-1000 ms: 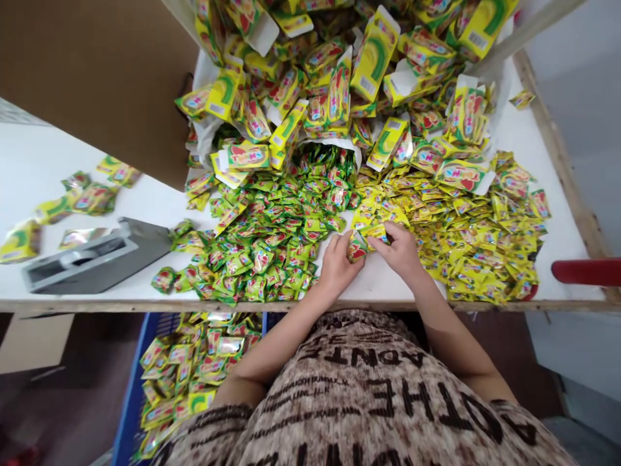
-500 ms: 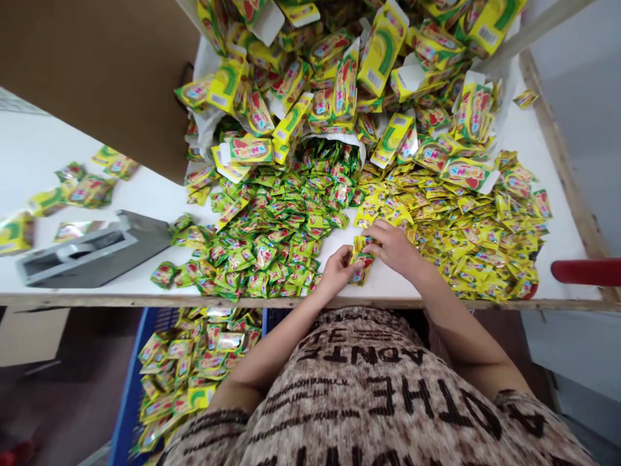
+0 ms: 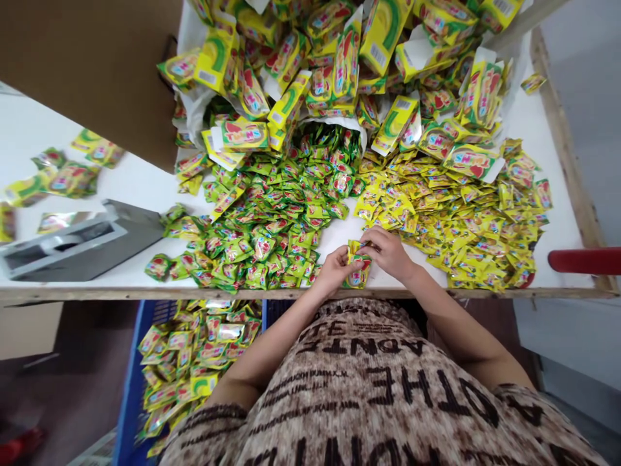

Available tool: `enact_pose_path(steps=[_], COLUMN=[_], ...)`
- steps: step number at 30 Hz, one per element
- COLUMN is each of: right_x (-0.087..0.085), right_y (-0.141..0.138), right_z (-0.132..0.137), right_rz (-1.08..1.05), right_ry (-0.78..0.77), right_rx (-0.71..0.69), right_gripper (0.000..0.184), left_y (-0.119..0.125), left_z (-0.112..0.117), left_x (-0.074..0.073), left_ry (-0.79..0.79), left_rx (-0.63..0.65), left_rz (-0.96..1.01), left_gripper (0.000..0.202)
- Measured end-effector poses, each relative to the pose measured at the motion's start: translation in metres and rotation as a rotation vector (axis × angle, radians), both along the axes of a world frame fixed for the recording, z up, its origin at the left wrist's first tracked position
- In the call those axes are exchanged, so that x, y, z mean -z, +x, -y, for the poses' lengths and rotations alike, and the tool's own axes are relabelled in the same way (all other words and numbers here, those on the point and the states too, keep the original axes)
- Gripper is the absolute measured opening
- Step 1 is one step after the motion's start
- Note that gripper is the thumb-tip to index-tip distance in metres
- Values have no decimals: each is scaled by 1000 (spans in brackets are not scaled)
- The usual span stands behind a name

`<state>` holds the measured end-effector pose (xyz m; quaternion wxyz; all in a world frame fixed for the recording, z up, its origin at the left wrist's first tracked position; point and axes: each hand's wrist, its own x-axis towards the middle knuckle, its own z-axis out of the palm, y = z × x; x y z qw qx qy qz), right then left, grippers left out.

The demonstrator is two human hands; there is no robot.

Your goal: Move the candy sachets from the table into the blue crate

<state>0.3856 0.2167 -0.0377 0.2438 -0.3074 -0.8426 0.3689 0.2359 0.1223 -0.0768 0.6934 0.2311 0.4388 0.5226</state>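
Note:
My left hand [image 3: 332,269] and my right hand [image 3: 389,253] meet near the table's front edge, both closed on a small stack of sachets [image 3: 358,266]. To the left of my hands lies a heap of green sachets [image 3: 272,220]. A heap of yellow sachets [image 3: 460,213] spreads to the right, touching my right hand. Behind both heaps is a pile of yellow and green cartons [image 3: 339,65], several with open flaps.
A grey tape dispenser [image 3: 68,243] sits at the left on the white table [image 3: 533,129]. A brown cardboard sheet [image 3: 87,65] stands at the back left. A blue crate [image 3: 130,388] with filled packets is under the table. A red handle [image 3: 585,260] juts in at right.
Both hands have drawn back from the edge of the yellow heap toward the table's front edge, carrying the small stack of sachets with them.

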Motion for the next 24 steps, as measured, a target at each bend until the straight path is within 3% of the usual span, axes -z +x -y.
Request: enact_pose_path(steps=[6,12,16,20,24], right_x=[-22,-14,-9,-14,-18], right_y=[5,-5,-8,-2,0], right_z=[-17,3,10,5,1], right_rz=[122,19,14,153,171], right_ry=[-53,1,-23,63,172], right_rx=[-161,9,91,15,-18], right_gripper=[20,19,15,5,14], left_y=[-2,0,1,1,1], left_z=[2,3,2,3,5], left_x=[1,0,-1,1,3], left_ry=[10,74,82,47,19], left_rx=[30,49,62,26,-5], left_rz=[20,-196,-212,-156,-111], left_gripper=[48,44,44,42,40])
